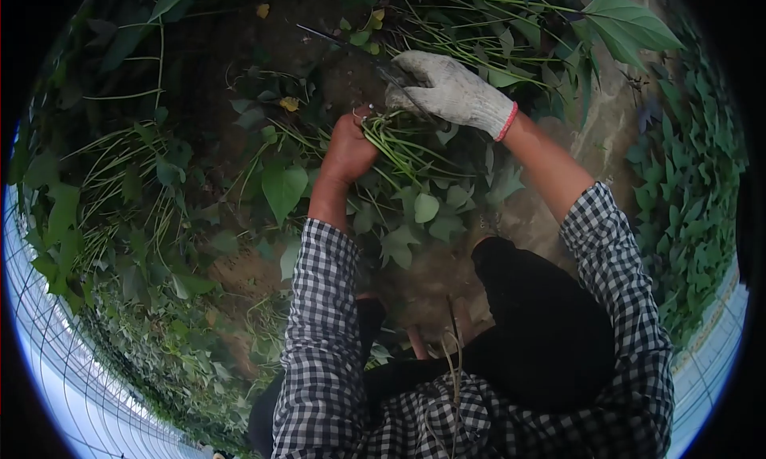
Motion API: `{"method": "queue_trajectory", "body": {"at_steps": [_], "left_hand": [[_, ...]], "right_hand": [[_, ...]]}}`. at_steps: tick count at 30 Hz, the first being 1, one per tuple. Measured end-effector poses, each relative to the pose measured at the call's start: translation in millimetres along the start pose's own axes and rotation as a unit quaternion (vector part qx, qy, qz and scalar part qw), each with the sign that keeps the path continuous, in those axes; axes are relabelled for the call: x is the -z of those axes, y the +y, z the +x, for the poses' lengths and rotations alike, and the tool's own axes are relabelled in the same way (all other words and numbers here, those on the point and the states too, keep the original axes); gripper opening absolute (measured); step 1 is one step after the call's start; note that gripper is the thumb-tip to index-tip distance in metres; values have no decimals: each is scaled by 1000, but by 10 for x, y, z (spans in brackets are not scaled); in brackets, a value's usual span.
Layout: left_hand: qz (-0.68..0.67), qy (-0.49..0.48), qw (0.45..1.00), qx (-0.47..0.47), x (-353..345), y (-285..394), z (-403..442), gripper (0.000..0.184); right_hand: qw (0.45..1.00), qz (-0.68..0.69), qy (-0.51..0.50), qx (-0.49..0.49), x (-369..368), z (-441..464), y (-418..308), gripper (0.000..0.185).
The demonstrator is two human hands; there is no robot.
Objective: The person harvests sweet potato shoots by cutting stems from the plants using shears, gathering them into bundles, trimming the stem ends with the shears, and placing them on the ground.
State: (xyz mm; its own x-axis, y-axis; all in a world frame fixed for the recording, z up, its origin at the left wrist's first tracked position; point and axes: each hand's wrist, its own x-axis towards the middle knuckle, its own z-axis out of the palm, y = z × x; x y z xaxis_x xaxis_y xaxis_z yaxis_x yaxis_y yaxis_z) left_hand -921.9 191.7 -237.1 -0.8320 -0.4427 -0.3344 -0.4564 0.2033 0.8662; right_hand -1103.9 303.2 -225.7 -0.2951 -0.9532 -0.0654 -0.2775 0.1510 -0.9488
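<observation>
Bare and curled closed, my left hand grips the base of a bunch of green leafy stems, whose leaves hang toward my knees. My right hand wears a white knitted glove with a red cuff. Its fingers are bent round a thin dark tool that slants down from upper left and passes beneath the glove. The gloved fingertips are close to my left hand, above the stems. A small shiny ring-like thing shows at my left fingers.
Leafy vines cover the ground at left, and more stems lie beyond my right hand. Brown soil shows between plants. A dense row of leaves runs along the right. My dark-clad knee is bent below my arms.
</observation>
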Motion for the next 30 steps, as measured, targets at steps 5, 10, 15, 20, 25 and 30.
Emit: {"method": "queue_trajectory", "body": {"at_steps": [5,10,15,20,25,30], "left_hand": [[-28,-25,999,31,132,97,-41,12],[9,-142,989,47,149,230,-29,22],[20,-124,992,-8,72,397,-59,17],[-113,2,993,-36,-49,152,19,6],[22,37,978,-202,-234,219,97,20],[169,92,957,-218,-369,164,177,21]], "right_hand": [[993,-55,-10,-105,358,1,208,35],[978,84,17,-188,603,-150,392,58],[972,84,-55,-213,657,-185,305,61],[977,-46,-116,-172,751,-85,-29,57],[963,-70,-152,-209,1008,-33,-143,50],[969,-52,-172,-170,1068,-109,-262,47]]}}
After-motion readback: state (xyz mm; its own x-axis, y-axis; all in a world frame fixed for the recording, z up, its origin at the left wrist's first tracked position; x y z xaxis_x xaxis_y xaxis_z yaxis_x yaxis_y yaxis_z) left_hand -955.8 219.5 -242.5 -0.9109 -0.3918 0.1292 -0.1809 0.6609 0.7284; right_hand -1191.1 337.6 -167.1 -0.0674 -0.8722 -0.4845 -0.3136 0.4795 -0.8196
